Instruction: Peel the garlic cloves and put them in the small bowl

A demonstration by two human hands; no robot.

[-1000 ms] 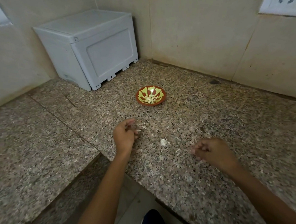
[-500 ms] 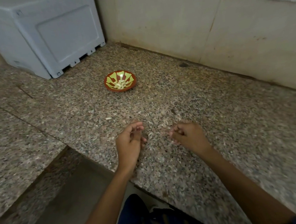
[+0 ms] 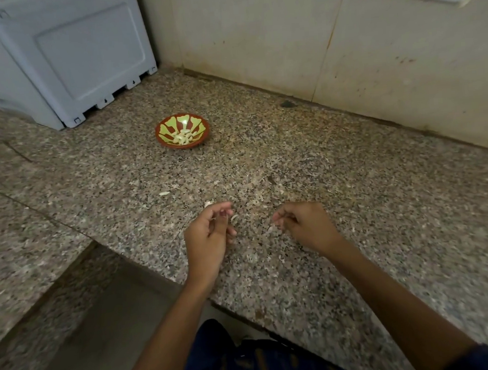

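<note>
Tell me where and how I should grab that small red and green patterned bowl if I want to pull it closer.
Probably best to take the small red and green patterned bowl by its near rim, coming from the front, thumb inside and fingers under the flared outer wall. It sits upright on the speckled granite counter with peeled garlic cloves piled in the middle, so an edge pinch avoids them.

A red-brown small bowl (image 3: 182,130) with yellow-green petal pattern holds pale peeled cloves (image 3: 183,137) on speckled granite counter (image 3: 323,179).

A home kitchen: speckled granite counter (image 3: 339,195), tiled wall (image 3: 255,31), white appliance (image 3: 63,53) in the corner
</note>
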